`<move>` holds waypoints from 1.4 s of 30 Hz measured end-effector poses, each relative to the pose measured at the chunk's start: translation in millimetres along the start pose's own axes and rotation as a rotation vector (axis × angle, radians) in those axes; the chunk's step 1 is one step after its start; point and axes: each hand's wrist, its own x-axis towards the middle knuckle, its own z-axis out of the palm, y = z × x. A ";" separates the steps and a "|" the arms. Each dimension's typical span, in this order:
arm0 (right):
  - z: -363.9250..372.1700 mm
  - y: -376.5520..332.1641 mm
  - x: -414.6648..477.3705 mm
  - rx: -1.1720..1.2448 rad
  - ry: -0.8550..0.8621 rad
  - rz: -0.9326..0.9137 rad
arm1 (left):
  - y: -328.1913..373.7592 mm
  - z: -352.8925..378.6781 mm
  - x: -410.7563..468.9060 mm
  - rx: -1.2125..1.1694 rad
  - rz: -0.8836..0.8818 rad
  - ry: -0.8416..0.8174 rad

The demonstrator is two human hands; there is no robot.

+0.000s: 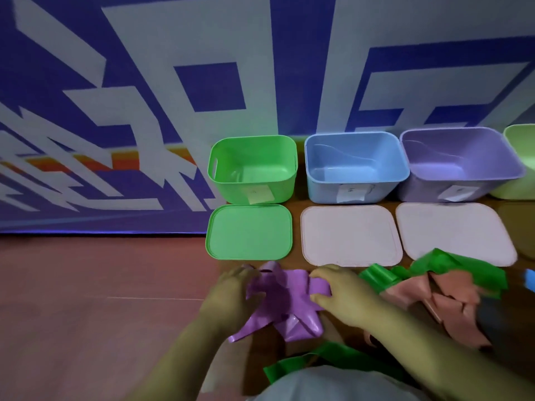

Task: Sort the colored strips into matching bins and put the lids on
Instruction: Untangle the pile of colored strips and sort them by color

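Your left hand (231,287) and right hand (335,287) are both gripping the crumpled purple strip (285,305) low over the reddish-brown surface (86,285), which is stretching wide to your left. Just beyond it the green lid (249,231) is lying flat. Green strips (463,267) and pink strips (451,299) are crowding your right, overlapping a white lid (451,227). The green bin (231,189), blue bin (324,189) and purple bin (419,189) are standing open against the blue-and-white wall (115,82).

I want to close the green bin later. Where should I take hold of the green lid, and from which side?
Probably the left rim of the green lid, coming from the left. It lies flat before the green bin, so only the rim offers a hold; the white lid sits close on its right, and the purple strips lie at its near edge.
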 end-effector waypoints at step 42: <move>-128.9 272.7 -51.2 0.032 0.180 0.165 | 269.7 157.1 155.0 0.182 0.276 -0.134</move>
